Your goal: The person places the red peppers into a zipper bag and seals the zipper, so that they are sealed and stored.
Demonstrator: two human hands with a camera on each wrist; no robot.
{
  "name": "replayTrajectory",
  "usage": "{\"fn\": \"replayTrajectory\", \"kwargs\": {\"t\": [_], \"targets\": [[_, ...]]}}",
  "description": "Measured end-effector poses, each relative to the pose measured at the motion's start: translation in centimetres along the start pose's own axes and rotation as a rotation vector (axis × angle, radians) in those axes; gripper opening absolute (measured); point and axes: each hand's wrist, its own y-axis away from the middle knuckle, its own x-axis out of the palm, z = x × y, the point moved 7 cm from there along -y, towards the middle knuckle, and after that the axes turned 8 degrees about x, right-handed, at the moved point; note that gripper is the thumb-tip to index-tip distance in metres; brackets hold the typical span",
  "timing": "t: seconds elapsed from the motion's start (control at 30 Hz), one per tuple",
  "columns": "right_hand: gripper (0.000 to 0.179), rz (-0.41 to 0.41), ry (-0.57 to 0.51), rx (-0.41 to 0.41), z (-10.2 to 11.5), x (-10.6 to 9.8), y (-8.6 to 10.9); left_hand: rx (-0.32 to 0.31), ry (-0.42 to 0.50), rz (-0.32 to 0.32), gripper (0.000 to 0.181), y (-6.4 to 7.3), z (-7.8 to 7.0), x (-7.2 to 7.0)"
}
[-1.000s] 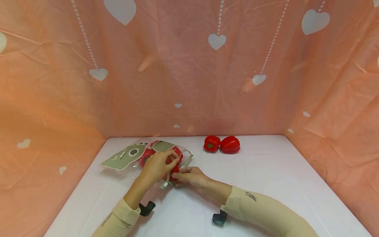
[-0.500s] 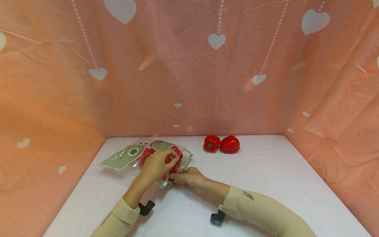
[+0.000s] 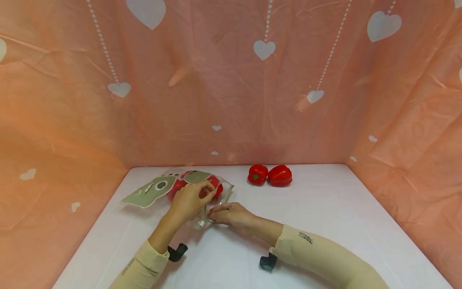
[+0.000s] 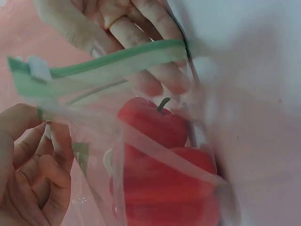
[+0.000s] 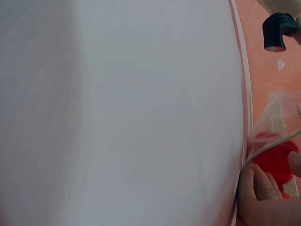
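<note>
A clear zip bag printed with green cartoon faces lies on its side at the table's left, with red bell peppers inside. My left hand pinches one edge of the bag's mouth between thumb and fingers and holds it up. At the mouth, my right hand has its fingers reaching past the green zip strip, and its fingertips show through the plastic in the left wrist view. They are apart from the nearest bell pepper, whose stem points toward them. A white slider sits at one end of the strip.
Two more red bell peppers lie side by side at the back of the white table. Orange curtains with white hearts stand around the back and sides. A dark wrist camera hangs below each sleeve.
The red bell pepper that my right hand held at the bag's mouth has gone into the bag, and the fingers have let go of it. My left hand keeps its pinch.
</note>
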Motion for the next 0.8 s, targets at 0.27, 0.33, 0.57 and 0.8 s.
{"fn": "replayTrajectory", "kwargs": {"t": [0.27,0.33,0.57,0.8], "targets": [[0.036,-0.053,0.114,0.039,0.1,-2.0,0.7,-0.037,-0.051,0.033,0.008,0.0,0.5,0.2],[0.037,-0.051,0.112,0.043,0.1,-2.3,0.8,-0.039,-0.059,0.037,0.008,0.0,0.6,0.2],[0.036,-0.005,0.124,0.008,-0.1,-3.4,1.2,-0.036,-0.05,0.038,0.009,0.1,0.7,0.2],[0.037,-0.039,0.21,-0.048,0.4,-5.7,2.2,-0.034,-0.052,0.032,0.009,0.0,0.7,0.2]]}}
